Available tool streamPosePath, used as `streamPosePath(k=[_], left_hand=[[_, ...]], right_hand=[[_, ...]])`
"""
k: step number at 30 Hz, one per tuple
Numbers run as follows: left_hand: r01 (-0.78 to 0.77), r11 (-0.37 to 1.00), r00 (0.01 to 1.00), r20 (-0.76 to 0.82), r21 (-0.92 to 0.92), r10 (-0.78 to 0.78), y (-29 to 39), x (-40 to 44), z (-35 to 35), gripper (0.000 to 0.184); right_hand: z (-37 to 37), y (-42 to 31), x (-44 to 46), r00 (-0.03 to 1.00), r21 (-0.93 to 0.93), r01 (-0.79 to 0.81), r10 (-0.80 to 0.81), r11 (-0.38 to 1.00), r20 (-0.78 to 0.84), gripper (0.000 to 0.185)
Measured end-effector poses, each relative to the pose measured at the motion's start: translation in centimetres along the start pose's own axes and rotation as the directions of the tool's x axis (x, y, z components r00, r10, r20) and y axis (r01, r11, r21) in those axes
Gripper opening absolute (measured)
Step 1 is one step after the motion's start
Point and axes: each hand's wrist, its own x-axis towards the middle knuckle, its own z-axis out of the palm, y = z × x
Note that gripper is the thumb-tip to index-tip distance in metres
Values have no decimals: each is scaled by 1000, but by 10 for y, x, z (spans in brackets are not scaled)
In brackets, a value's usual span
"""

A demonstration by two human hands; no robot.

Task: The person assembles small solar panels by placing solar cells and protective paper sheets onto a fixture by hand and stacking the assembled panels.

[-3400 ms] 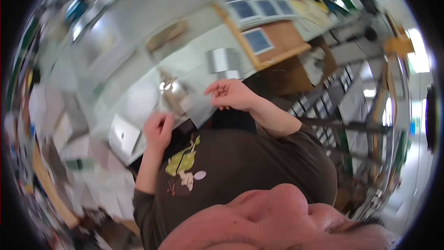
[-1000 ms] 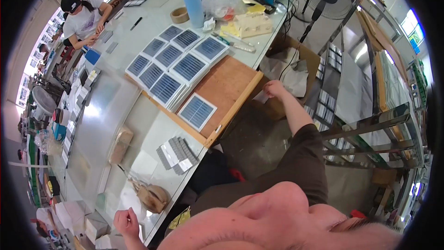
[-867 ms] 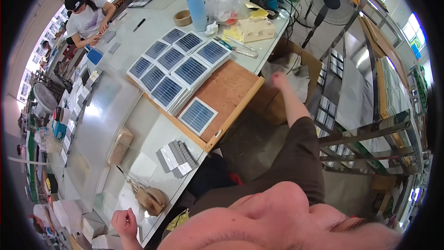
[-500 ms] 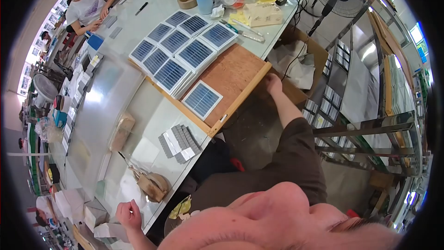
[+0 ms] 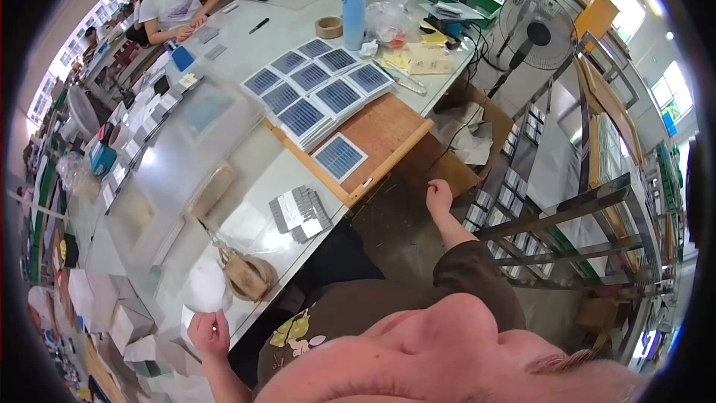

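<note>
Over the table's near left edge, my left hand point(image 5: 209, 333) is curled closed, with no object visible in it. It is nearest to a tan pouch-like object point(image 5: 247, 275) and some white paper. My right hand point(image 5: 438, 197) is a loose fist in the air, right of the table and below a cardboard box point(image 5: 466, 168); nothing shows in it. Between the hands, a stack of small grey pieces point(image 5: 300, 213) lies near the table edge. Beyond it, a wood-framed board point(image 5: 384, 134) carries piled solar panels point(image 5: 302, 116) and one single panel point(image 5: 339, 157).
A blue bottle point(image 5: 353, 16), tape roll point(image 5: 328, 27) and plastic bag point(image 5: 391, 22) stand at the back of the table. A co-worker point(image 5: 175, 4) sits at the far left. To the right are a fan point(image 5: 537, 33) and a metal rack point(image 5: 559, 224).
My right hand has drawn back from beside the cardboard box, toward my body. My left hand stays near the table's left edge, curled. The view has shifted, showing more of my shirt.
</note>
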Motion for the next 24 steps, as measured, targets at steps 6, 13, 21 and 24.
streamPosePath(k=[6,13,21,24], left_hand=[[46,995,998,-39,-84,-50,4,-30,-8,17],[64,994,995,-66,-85,-70,0,-56,-13,18],[121,979,993,5,-164,-122,2,-78,-3,17],[94,971,994,-34,-220,-104,-3,-84,7,18]], right_hand=[[-25,-103,19,943,226,274,-215,935,-254,10],[-54,-279,-14,830,493,519,-549,698,-96,13],[12,-422,-72,223,429,763,-820,484,528,38],[43,-460,-77,326,244,731,-639,638,696,56]])
